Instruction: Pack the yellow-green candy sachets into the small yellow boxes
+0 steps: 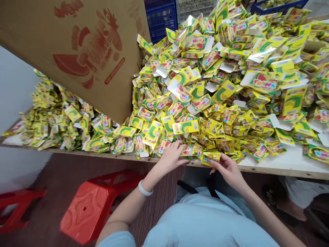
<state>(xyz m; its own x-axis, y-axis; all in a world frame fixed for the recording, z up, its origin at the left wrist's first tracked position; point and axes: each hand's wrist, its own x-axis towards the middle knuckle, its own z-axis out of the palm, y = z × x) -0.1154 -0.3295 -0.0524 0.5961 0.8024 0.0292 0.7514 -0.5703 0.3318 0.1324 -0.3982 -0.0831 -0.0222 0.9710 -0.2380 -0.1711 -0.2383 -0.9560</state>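
Viewing remotely, I logged the surface point(253, 167) from left to right. A large carton point(102, 58) stood left of and beyond the hands, with printed packets point(73, 113) around its lower part. The left hand point(172, 153), a white band point(145, 189) on its wrist, lay at the near edge, its fingers over the left part of a small printed box point(190, 151). I could not tell whether they were clamped on it or merely rested there. The box lay with its long axis roughly along that edge, one end towards each hand. Directly to its right was a yellow pouch point(211, 157), nearly in line with it, the pouch's left end by the box's right end; whether the two touched or overlapped, I could not establish. The right hand point(227, 167) was the nearer to the pouch, its thumb and fingers pinched together on the pouch's right end. Beyond that hand I recorded a heap of similar pouches point(232, 120).
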